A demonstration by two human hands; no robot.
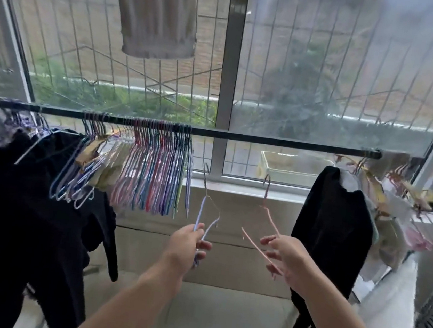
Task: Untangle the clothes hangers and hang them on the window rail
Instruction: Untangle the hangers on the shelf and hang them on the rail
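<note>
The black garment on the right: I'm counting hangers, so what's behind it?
Behind the black garment, pale clothes and pinkish hangers crowd the rail. Its own hanger is covered, so the count stays unknown.

Two held hangers (rail bunch uncountable), one rail.

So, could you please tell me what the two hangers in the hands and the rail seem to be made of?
The lilac hanger in the left hand and the pink hanger in the right hand look like thin wire with a matte coloured coating; their hooks look bare grey metal. The rail is a dark, smooth bar, probably painted metal.
</note>
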